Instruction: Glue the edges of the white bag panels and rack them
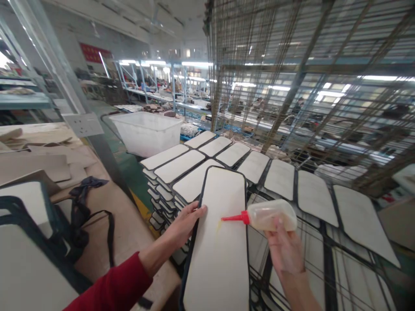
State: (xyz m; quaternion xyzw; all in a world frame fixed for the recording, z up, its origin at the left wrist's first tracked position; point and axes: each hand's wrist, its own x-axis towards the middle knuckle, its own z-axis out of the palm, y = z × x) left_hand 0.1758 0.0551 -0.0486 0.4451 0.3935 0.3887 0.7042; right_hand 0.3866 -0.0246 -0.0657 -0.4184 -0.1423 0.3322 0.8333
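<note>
My left hand (pixel 184 224), in a red sleeve, grips the left edge of a long white panel with a dark border (pixel 220 242) that lies on a wire rack (pixel 324 259). My right hand (pixel 285 250) is closed round a clear squeeze bottle (pixel 270 214) with a red nozzle. The nozzle tip points left and touches the panel's middle, where a small yellowish glue mark shows.
Rows of similar white panels (pixel 253 166) cover the wire rack, with stacks of them at its left (pixel 162 190). A white plastic tub (pixel 147 131) stands behind. A cardboard-covered table (pixel 106 233) with dark straps lies to my left. Wire shelving (pixel 308 86) rises at the right.
</note>
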